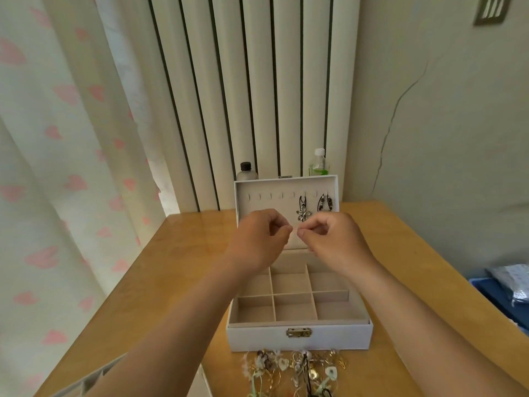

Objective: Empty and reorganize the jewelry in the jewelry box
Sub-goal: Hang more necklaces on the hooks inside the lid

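A white jewelry box [299,336] stands open on the wooden table, its beige compartments bare. Two dark necklaces hang on hooks in the raised lid [257,193]: a flower pendant necklace [304,212] and a beaded necklace [325,203]. My left hand [262,239] and my right hand [333,236] are raised side by side in front of the lid, fingers curled, thumb and forefinger tips pinched and almost meeting. What they pinch is too fine to see. A heap of loose jewelry [297,371] lies on the table in front of the box.
A grey bottle [246,171] and a clear bottle with green liquid [318,163] stand behind the lid. The wooden table [183,253] ends near a curtain at left. A white ribbed thing [94,378] sits at lower left, a blue bin [499,293] at right.
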